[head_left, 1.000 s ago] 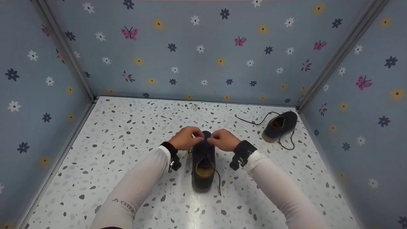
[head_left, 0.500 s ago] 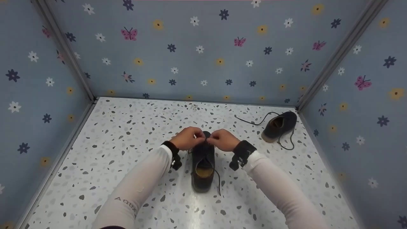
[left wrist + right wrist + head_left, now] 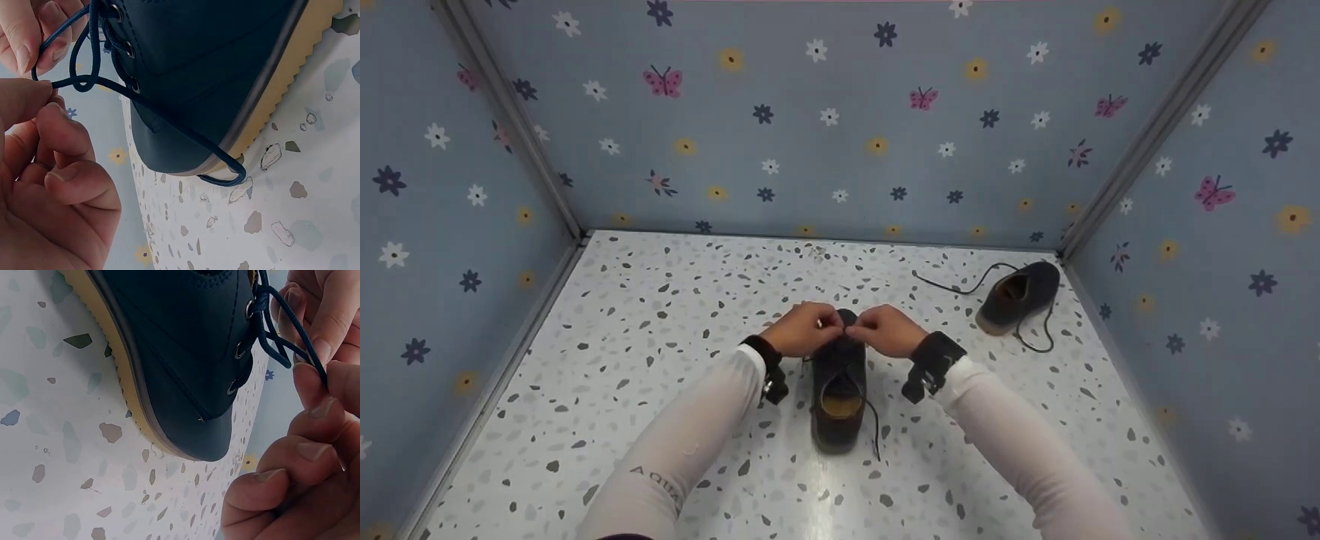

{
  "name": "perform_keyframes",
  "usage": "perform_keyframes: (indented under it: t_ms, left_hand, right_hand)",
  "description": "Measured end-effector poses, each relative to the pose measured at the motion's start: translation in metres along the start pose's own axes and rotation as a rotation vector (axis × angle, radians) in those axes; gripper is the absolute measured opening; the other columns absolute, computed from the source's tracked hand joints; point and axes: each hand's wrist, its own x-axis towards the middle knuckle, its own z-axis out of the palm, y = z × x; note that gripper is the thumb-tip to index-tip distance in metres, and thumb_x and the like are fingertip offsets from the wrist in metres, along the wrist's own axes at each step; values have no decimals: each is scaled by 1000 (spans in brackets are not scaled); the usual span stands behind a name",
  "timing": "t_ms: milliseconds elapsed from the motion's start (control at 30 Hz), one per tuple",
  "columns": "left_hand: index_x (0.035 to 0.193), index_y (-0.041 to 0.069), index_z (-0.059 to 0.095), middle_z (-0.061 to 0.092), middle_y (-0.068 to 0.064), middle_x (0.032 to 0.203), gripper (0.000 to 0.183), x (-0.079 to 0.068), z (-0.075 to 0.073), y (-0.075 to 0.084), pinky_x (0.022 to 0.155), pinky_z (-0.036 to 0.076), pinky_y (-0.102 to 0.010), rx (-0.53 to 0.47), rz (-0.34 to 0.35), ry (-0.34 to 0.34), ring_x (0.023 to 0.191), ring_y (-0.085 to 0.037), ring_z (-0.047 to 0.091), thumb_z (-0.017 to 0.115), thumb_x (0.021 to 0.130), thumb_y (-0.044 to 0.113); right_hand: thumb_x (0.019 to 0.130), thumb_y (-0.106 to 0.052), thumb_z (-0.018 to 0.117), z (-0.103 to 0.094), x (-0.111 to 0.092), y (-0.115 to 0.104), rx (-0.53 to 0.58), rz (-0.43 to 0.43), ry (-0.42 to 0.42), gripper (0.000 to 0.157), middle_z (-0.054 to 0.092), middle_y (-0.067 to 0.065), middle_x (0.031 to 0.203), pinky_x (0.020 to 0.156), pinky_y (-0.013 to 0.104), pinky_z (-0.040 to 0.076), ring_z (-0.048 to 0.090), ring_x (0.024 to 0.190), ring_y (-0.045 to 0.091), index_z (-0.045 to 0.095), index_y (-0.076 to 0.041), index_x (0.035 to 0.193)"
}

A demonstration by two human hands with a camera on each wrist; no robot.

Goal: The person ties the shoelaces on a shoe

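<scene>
A dark blue lace-up shoe (image 3: 840, 420) with a tan ridged sole stands on the floor, toe pointing away from me. Over its front, my left hand (image 3: 804, 330) and right hand (image 3: 891, 331) meet fingertip to fingertip. In the left wrist view, the left hand (image 3: 56, 169) pinches the blue shoelace (image 3: 163, 112) between thumb and forefinger; a slack loop hangs from it beside the toe. The right wrist view has the right hand (image 3: 304, 450) pinching another stretch of the lace (image 3: 295, 323), next to the eyelets. Another lace end trails on the floor right of the shoe.
A second dark shoe (image 3: 1020, 298) sits at the back right near the wall, its laces loose on the floor. Pale blue panels (image 3: 840, 135) with flowers and butterflies enclose three sides of the speckled white floor (image 3: 675, 300).
</scene>
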Motion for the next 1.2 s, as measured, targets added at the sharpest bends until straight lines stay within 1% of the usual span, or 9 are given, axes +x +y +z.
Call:
perform_keyframes:
  t_ms: [167, 333, 467, 633, 733, 800, 967, 1067, 1200]
  left_hand:
    - [103, 15, 71, 70, -2, 101, 12, -3, 0, -2, 80, 53, -34, -22, -11, 10, 87, -14, 63, 63, 105, 23]
    - [103, 13, 70, 69, -4, 103, 11, -6, 2, -8, 78, 53, -31, -76, -5, 47, 89, -14, 63, 63, 104, 21]
    - [101, 13, 69, 68, -3, 103, 11, -8, 3, -12, 77, 53, -29, -134, -15, 72, 90, -15, 62, 63, 103, 21]
    - [100, 13, 70, 67, -2, 103, 10, -11, 3, -13, 77, 53, -28, -179, -25, 83, 92, -15, 62, 64, 102, 21]
    - [101, 13, 70, 67, -2, 102, 10, -12, 4, -13, 77, 52, -28, -197, -27, 77, 92, -15, 62, 65, 102, 21]
    - [101, 13, 70, 67, -2, 102, 10, -12, 4, -13, 77, 52, -27, -206, -30, 72, 90, -15, 62, 65, 102, 22]
    - [101, 14, 70, 67, 0, 99, 10, -14, 5, -13, 74, 51, -26, -223, -39, 71, 84, -13, 61, 65, 101, 22]
    - [101, 13, 70, 66, 0, 97, 10, -15, 4, -13, 71, 51, -27, -237, -34, 73, 78, -13, 60, 64, 101, 21]
    - [103, 11, 69, 65, 0, 93, 12, -16, 3, -14, 64, 51, -27, -270, -35, 70, 70, -13, 59, 62, 102, 20]
  right_hand:
    - [107, -36, 59, -3, -5, 6, 58, 40, -12, 40, 54, -6, 72, 64, 29, 38, 46, 63, 12, 75, -1, 94]
    - [107, -33, 59, -4, -13, 10, 82, 47, 13, 35, 60, -5, 80, 69, 29, 42, 49, 68, 12, 76, -4, 96]
    - [104, -31, 64, 0, -23, 7, 50, 11, 38, 28, 57, -6, 75, 66, 27, 43, 50, 65, 10, 73, -10, 89]
    - [98, -31, 73, 13, -36, -5, -17, -100, 33, 21, 57, -8, 71, 60, 23, 41, 50, 61, 5, 72, -14, 85]
    - [94, -34, 78, 23, -41, -11, -66, -163, 35, 24, 61, -7, 71, 59, 21, 43, 51, 62, 2, 71, -14, 83]
    - [91, -37, 81, 29, -43, -13, -90, -186, 43, 27, 64, -7, 72, 59, 20, 44, 52, 64, 1, 70, -15, 81]
    - [85, -40, 87, 38, -45, -15, -133, -191, 61, 31, 65, -6, 73, 61, 22, 46, 52, 67, 3, 69, -16, 78]
    - [84, -35, 88, 41, -45, -15, -146, -176, 54, 28, 65, -4, 74, 62, 22, 46, 52, 68, 4, 70, -14, 79]
    - [88, -25, 85, 43, -44, -16, -152, -178, 43, 20, 65, -2, 76, 64, 23, 47, 56, 70, 7, 70, -13, 80]
